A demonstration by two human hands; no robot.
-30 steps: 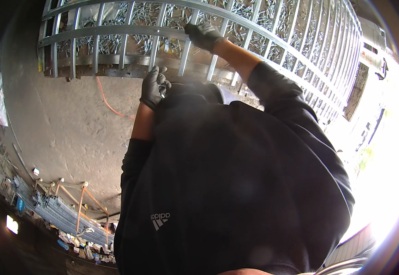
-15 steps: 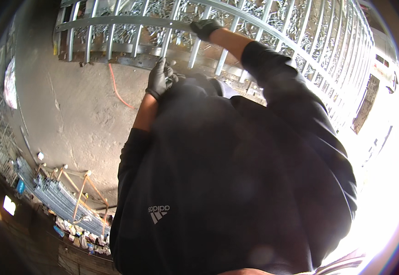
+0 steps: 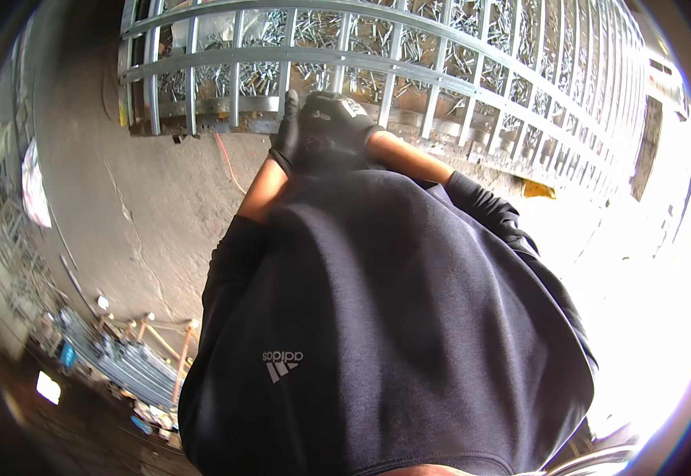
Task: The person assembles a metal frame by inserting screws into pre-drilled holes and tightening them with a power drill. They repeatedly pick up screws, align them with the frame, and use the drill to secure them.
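Note:
My left hand [image 3: 285, 135], in a dark glove, is just in front of the lower end of one upright bar of a galvanized metal grille [image 3: 313, 55]. One finger or the thumb points up towards the bar; the other fingers look curled in, and what they hold is hidden. My right hand [image 3: 341, 123], also gloved, is right beside the left, at the grille's near edge. Its fingers are turned away and lost in the dark glove, so its grip does not show. Many loose small metal pieces [image 3: 262, 75], like nails or screws, lie under the bars.
The grille runs far to the right, its upright bars crossing long rails. A red-orange cord [image 3: 229, 161] lies on the concrete floor [image 3: 155, 214]. Behind on the left are a stack of metal profiles [image 3: 143, 369] and an orange frame [image 3: 184, 357]. Strong light washes out the right side.
My right hand has come off the grille's rail and moved back and down to the left hand. My left hand stays near the bar's end. The view has shifted slightly.

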